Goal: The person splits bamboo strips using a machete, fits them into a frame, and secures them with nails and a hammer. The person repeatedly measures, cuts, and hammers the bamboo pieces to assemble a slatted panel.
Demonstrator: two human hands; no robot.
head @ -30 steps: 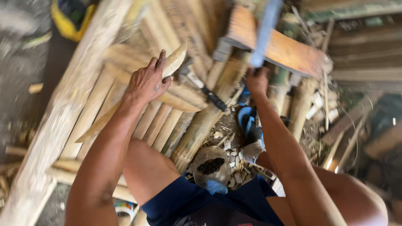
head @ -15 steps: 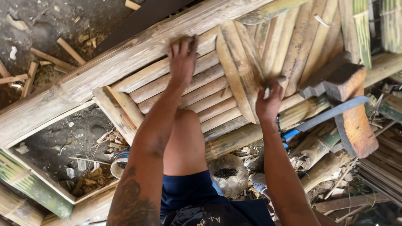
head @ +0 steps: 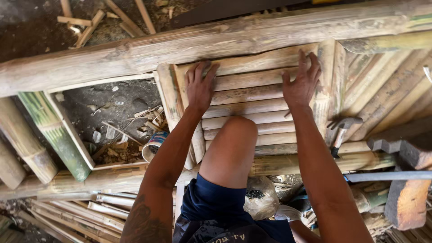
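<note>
Now, panel: slat panel lies flat just under the thick pole; its slats run side to side, parallel to the pole
Left hand: left hand pressed flat on the panel's left end; grip spread open, closed on nothing
Right hand: right hand flat on the panel's right end; fingers splayed, holding nothing; both hands equally near
Knee: knee over the panel's near slats
Hammer: hammer just right of the panel; untouched

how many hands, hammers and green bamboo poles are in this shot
bare hands pressed flat on the pale bamboo slat panel: 2, left hand and right hand
grey metal-headed hammer: 1
green striped bamboo pole: 1
total: 4
</note>
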